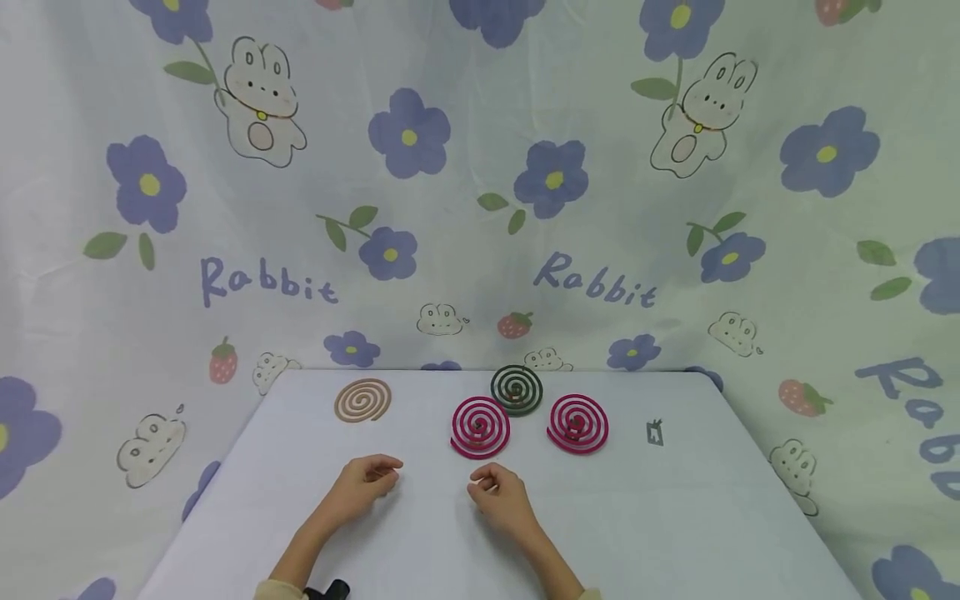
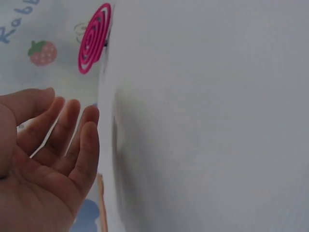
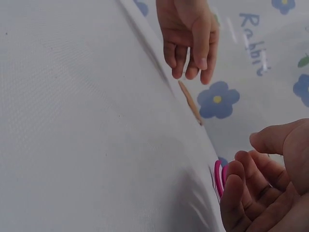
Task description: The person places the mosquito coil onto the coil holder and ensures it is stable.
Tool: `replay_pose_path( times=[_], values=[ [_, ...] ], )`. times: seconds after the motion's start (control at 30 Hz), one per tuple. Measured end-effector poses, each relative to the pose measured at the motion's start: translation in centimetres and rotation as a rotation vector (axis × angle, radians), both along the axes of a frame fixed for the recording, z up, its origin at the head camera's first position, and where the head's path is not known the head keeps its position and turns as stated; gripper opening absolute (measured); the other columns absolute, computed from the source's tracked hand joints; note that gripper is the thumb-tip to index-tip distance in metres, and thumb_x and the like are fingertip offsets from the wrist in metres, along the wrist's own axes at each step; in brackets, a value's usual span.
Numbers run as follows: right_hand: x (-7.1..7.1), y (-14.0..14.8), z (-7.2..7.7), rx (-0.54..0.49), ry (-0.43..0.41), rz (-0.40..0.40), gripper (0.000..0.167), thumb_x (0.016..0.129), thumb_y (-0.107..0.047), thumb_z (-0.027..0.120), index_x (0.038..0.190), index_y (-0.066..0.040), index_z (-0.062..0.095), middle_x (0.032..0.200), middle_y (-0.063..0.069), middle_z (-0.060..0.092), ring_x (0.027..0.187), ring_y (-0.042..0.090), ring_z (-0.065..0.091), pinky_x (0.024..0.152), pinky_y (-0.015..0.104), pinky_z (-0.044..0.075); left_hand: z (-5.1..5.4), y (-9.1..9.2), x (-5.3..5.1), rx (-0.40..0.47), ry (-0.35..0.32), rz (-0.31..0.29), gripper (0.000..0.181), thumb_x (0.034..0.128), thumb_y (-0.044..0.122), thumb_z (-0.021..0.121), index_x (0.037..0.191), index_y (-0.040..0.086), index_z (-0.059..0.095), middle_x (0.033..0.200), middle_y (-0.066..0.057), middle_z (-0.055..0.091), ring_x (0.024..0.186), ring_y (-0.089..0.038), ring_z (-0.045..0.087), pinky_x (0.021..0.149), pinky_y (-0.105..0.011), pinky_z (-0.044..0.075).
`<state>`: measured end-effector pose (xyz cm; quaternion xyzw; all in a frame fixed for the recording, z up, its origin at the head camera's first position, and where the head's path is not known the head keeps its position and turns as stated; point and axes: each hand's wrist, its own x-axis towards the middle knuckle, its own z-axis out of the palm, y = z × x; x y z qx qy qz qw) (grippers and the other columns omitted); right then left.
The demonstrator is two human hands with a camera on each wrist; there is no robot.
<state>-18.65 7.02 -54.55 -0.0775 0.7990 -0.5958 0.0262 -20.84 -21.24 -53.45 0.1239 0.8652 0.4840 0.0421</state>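
Both hands hover just above the white table, fingers loosely bent, nothing held. In the head view my left hand [image 1: 365,485] is on the left, nearest a tan mosquito coil [image 1: 363,400] lying flat behind it. Opposite it, my right hand [image 1: 501,498] is in front of a magenta mosquito coil [image 1: 480,427]. A second magenta coil [image 1: 577,424] is farther right, and a dark green coil [image 1: 517,390] sits behind and between the two. Small supports show at the centres of these three. A small flat metal stand [image 1: 655,432] lies at the right.
The white table [image 1: 420,542] ends at a back edge against a hanging cloth [image 1: 465,225] printed with rabbits, flowers and strawberries. A black wrist strap piece [image 1: 337,590] shows at the left forearm.
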Motion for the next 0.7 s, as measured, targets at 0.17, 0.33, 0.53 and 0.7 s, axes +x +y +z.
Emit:
replay_pose_path(
  times=[0.17, 0.33, 0.53, 0.7],
  values=[
    [-0.2, -0.5, 0.1, 0.005, 0.022, 0.024, 0.013, 0.087, -0.012, 0.07, 0.096, -0.004, 0.065, 0.077, -0.001, 0.059, 0.057, 0.009, 0.056, 0.053, 0.024, 0.05, 0.6, -1.5, -0.9, -0.006, 0.027, 0.015, 0.024, 0.093, 0.013, 0.065, 0.111, -0.004, 0.067, 0.09, -0.008, 0.066, 0.074, -0.014, 0.061, 0.06, -0.026, 0.051],
    [-0.3, -0.8, 0.3, 0.023, 0.033, 0.052, 0.014, 0.088, -0.014, 0.07, 0.098, -0.004, 0.065, 0.077, -0.002, 0.059, 0.056, 0.008, 0.055, 0.053, 0.023, 0.05, 0.6, -2.8, -1.8, -0.02, 0.056, 0.042, 0.022, 0.092, 0.01, 0.066, 0.109, -0.003, 0.067, 0.088, -0.008, 0.066, 0.072, -0.014, 0.062, 0.058, -0.026, 0.05],
    [-0.2, -1.5, 0.6, 0.034, 0.026, 0.072, 0.015, 0.087, -0.014, 0.071, 0.098, -0.004, 0.066, 0.076, -0.003, 0.059, 0.055, 0.008, 0.056, 0.051, 0.023, 0.049, 0.7, -4.1, -2.6, -0.047, 0.058, 0.08, 0.02, 0.0902, 0.007, 0.068, 0.107, -0.003, 0.069, 0.085, -0.006, 0.065, 0.071, -0.018, 0.062, 0.055, -0.026, 0.049],
    [-0.1, -2.0, 0.7, 0.025, 0.012, 0.095, 0.017, 0.087, -0.014, 0.071, 0.099, -0.003, 0.066, 0.077, -0.003, 0.059, 0.056, 0.008, 0.056, 0.051, 0.022, 0.048, 0.9, -4.9, -3.0, -0.064, 0.036, 0.096, 0.019, 0.0916, 0.007, 0.066, 0.108, -0.003, 0.068, 0.087, -0.008, 0.066, 0.073, -0.02, 0.062, 0.056, -0.027, 0.049]
  ],
)
